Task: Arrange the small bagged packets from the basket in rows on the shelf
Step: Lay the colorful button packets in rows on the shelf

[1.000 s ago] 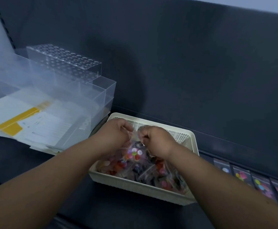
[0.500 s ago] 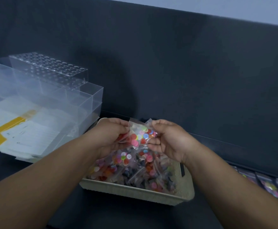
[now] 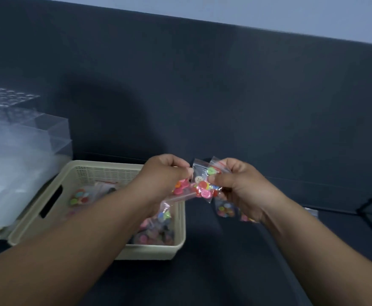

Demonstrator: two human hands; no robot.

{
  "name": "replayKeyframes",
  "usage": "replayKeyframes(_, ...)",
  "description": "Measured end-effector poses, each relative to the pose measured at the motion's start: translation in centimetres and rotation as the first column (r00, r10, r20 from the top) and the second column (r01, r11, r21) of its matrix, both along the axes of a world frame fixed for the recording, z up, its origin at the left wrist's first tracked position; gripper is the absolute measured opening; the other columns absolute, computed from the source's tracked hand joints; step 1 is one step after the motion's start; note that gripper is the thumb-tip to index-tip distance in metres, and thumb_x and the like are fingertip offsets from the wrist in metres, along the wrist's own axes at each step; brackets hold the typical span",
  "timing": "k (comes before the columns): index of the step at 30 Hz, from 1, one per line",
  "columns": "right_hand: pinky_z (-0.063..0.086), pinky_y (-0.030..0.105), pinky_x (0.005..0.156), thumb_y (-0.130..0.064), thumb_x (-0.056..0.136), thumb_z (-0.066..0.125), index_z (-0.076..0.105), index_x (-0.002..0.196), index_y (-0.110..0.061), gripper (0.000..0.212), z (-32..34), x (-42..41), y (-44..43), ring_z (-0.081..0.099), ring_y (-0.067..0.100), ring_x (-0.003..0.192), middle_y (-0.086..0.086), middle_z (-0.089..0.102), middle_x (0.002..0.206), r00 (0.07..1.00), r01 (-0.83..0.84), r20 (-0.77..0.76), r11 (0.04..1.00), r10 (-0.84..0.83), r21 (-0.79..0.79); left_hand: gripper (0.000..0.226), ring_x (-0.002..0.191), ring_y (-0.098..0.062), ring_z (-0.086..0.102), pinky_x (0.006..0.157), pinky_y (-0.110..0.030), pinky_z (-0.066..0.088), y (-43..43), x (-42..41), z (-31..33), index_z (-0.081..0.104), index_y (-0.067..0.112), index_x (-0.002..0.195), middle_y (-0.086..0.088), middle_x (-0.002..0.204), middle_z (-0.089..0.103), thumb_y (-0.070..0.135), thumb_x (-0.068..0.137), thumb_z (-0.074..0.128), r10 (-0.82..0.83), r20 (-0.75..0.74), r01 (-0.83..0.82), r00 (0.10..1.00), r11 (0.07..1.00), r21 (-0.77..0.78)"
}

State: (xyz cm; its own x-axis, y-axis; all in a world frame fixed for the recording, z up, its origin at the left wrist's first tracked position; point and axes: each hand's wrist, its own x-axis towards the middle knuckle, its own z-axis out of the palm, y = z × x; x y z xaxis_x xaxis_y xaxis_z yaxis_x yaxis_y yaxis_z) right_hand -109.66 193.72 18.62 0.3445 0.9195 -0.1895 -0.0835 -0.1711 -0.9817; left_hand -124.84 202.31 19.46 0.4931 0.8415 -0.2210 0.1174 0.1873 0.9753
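Note:
A cream plastic basket [image 3: 74, 180] sits on the dark shelf [image 3: 236, 261] and holds several clear packets of coloured buttons [image 3: 80, 196]. My left hand [image 3: 165, 173] and my right hand [image 3: 238, 184] hold a small bunch of these packets [image 3: 202, 184] in the air, just right of the basket's far right corner. Each hand pinches part of the bunch. Under my right hand, packets [image 3: 224, 209] lie in a row on the shelf, partly hidden by my wrist.
Clear acrylic organisers [image 3: 26, 133] and frosted plastic sheets stand left of the basket. A dark back panel [image 3: 202, 96] rises behind the shelf. A packet edge [image 3: 312, 212] shows at the right behind my forearm.
Both hands have lifted a bunch of packets out of the basket and carried it right, past the basket's rim. The view has swung right, so the basket now sits at the left.

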Motion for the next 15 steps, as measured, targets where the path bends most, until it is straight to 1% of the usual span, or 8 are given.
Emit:
replayKeyframes(1, 0.047, 0.048, 0.068, -0.002, 0.075, 0.069, 0.061, 0.088, -0.012, 0.018, 0.0, 1.1, -1.2, 0.054, 0.033, 0.074, 0.017, 0.066, 0.080, 1.000, 0.019, -0.010, 1.000, -0.020, -0.019, 0.011, 0.061, -0.011, 0.061, 0.054, -0.020, 0.053, -0.9, 1.3, 0.0, 0.064, 0.012, 0.082, -0.004, 0.074, 0.067, 0.003, 0.086, 0.062, -0.009, 0.009, 0.009, 1.000, 1.000, -0.028)
replayKeyframes(2, 0.046, 0.055, 0.072, -0.002, 0.074, 0.070, 0.062, 0.088, -0.012, 0.019, -0.2, 2.2, -2.3, 0.052, 0.037, 0.079, 0.019, 0.067, 0.083, 0.999, 0.036, -0.019, 0.999, -0.037, -0.036, 0.013, 0.067, -0.016, 0.063, 0.065, -0.026, 0.057, -1.8, 2.5, -0.1, 0.064, 0.011, 0.083, -0.006, 0.077, 0.068, 0.001, 0.088, 0.057, -0.018, 0.016, 0.019, 1.000, 0.997, -0.069)
replayKeyframes(4, 0.045, 0.051, 0.068, -0.005, 0.069, 0.072, 0.062, 0.087, -0.013, 0.022, -0.5, 4.4, -4.7, 0.052, 0.040, 0.081, 0.021, 0.067, 0.086, 0.997, 0.067, -0.027, 0.996, -0.069, -0.063, 0.019, 0.084, -0.026, 0.067, 0.089, -0.042, 0.054, -3.6, 4.9, -0.4, 0.063, 0.011, 0.089, -0.010, 0.088, 0.069, -0.003, 0.088, 0.050, -0.058, 0.012, 0.059, 0.998, 0.989, -0.133)
replayKeyframes(5, 0.043, 0.044, 0.063, -0.007, 0.068, 0.072, 0.061, 0.089, -0.014, 0.024, -0.7, 5.4, -6.0, 0.052, 0.039, 0.079, 0.020, 0.066, 0.084, 0.997, 0.073, -0.024, 0.994, -0.075, -0.076, 0.023, 0.092, -0.029, 0.067, 0.093, -0.045, 0.052, -4.5, 6.0, -0.7, 0.063, 0.012, 0.090, -0.011, 0.093, 0.069, -0.006, 0.087, 0.050, -0.092, -0.007, 0.090, 0.996, 0.987, -0.131)
replayKeyframes(7, 0.041, 0.033, 0.058, -0.003, 0.075, 0.070, 0.059, 0.091, -0.013, 0.022, -1.3, 7.8, -8.4, 0.058, 0.031, 0.069, 0.013, 0.068, 0.078, 0.996, 0.091, -0.009, 0.992, -0.092, -0.089, 0.030, 0.094, -0.027, 0.066, 0.090, -0.042, 0.054, -6.3, 8.1, -1.3, 0.062, 0.015, 0.092, -0.008, 0.096, 0.067, -0.012, 0.084, 0.051, -0.155, -0.051, 0.150, 0.987, 0.984, -0.095)
replayKeyframes(10, 0.050, 0.027, 0.055, 0.004, 0.082, 0.063, 0.057, 0.086, -0.013, 0.018, -2.3, 11.7, -12.4, 0.066, 0.017, 0.065, 0.005, 0.070, 0.077, 0.993, 0.119, 0.030, 0.982, -0.116, -0.147, 0.034, 0.084, -0.019, 0.066, 0.071, -0.030, 0.055, -9.3, 10.8, -2.2, 0.062, 0.013, 0.099, -0.007, 0.094, 0.066, -0.016, 0.081, 0.055, -0.220, -0.093, 0.214, 0.971, 0.975, -0.065)
replayKeyframes(12, 0.052, 0.027, 0.056, 0.003, 0.083, 0.062, 0.056, 0.088, -0.014, 0.019, -3.1, 14.4, -15.1, 0.066, 0.015, 0.066, 0.005, 0.069, 0.078, 0.990, 0.138, 0.058, 0.967, -0.129, -0.213, 0.033, 0.078, -0.018, 0.067, 0.062, -0.026, 0.053, -11.3, 12.5, -2.7, 0.060, 0.011, 0.101, -0.008, 0.094, 0.067, -0.016, 0.081, 0.057, -0.261, -0.129, 0.257, 0.957, 0.965, -0.050)
replayKeyframes(15, 0.051, 0.028, 0.056, 0.003, 0.084, 0.062, 0.055, 0.094, -0.011, 0.018, -4.5, 18.8, -18.7, 0.063, 0.020, 0.069, 0.010, 0.068, 0.084, 0.976, 0.215, 0.110, 0.931, -0.190, -0.294, 0.030, 0.076, -0.020, 0.066, 0.060, -0.027, 0.051, -13.8, 15.2, -4.0, 0.060, 0.011, 0.103, -0.006, 0.090, 0.066, -0.010, 0.082, 0.062, -0.306, -0.187, 0.305, 0.933, 0.952, -0.033)
